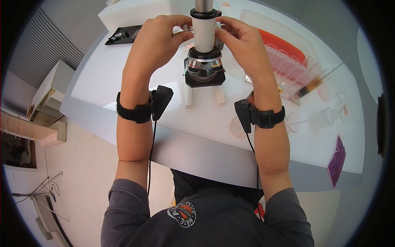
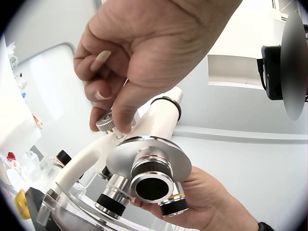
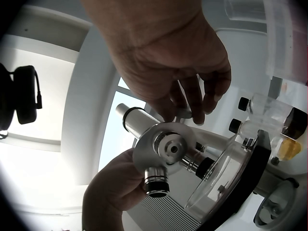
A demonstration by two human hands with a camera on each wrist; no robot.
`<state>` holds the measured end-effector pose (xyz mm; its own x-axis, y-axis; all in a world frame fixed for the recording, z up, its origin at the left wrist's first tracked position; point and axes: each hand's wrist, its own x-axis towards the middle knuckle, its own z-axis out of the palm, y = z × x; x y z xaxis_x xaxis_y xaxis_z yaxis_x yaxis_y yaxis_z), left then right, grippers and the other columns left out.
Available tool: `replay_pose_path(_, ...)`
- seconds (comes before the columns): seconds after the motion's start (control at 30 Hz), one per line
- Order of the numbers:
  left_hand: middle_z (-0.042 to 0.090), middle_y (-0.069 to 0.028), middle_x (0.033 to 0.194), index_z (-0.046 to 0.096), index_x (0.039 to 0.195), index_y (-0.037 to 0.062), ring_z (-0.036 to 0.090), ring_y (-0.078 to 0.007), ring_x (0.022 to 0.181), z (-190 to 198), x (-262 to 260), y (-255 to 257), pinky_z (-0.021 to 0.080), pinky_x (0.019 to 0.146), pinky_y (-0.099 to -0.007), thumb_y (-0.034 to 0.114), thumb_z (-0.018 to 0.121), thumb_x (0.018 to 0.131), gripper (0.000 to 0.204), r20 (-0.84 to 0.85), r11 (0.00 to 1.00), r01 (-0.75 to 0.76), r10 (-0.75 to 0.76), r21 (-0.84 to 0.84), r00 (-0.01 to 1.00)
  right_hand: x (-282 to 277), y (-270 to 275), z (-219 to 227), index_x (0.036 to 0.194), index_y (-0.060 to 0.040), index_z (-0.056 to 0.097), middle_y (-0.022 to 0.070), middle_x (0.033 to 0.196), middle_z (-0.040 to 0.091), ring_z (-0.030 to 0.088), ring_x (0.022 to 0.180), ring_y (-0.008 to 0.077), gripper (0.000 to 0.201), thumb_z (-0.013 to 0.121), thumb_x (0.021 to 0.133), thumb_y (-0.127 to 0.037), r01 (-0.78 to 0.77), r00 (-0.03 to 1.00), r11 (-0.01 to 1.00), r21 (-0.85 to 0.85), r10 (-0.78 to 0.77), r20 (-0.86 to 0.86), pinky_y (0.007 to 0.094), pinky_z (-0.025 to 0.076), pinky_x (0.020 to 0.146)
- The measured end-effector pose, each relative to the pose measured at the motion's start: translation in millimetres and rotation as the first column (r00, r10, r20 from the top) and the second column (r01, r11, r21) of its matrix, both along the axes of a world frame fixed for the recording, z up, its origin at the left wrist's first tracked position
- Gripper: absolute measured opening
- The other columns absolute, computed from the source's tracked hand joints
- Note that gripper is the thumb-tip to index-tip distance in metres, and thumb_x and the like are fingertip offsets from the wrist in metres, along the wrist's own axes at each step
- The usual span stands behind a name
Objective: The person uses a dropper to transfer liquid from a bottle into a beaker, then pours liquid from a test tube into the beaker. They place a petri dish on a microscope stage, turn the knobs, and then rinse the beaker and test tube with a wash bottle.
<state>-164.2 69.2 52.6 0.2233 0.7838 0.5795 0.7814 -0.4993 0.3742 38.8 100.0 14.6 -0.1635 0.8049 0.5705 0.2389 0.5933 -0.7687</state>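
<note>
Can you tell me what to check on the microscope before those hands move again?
1. Left hand on its silver knob: ok, pinching it.
2. Right hand on the knob across from it: ok, pinching that one.
3. Microscope standing on the table: ok, upright.
4. Purple cloth out of the way: ok, over by the table's right edge.
5. Lens not touching the stage: cannot tell.
6. Slide under the lens: cannot tell.

Grey sleeves [image 1: 125,201], black wristbands [image 1: 142,114], probably fabric
</note>
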Motion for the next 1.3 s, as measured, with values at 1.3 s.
replay_pose_path(1.3, 0.049, -0.0107, 0.058, 0.072, 0.112, 0.0036, 0.040, -0.0169, 0.053, -0.9, 1.9, 1.1, 0.036, 0.053, -0.0331, 0.015, 0.067, 0.093, 0.023, -0.012, 1.000, -0.011, 0.011, 0.004, 1.000, 1.1, 4.7, -3.7, 0.123, 0.0004, 0.067, 0.0134, 0.100, 0.074, 0.071, 0.093, 0.0202, 0.037, 0.066, 0.096, -0.025, -0.004, 1.000, 0.999, -0.035, 0.005, 0.017, 0.0281, 0.055, 0.081)
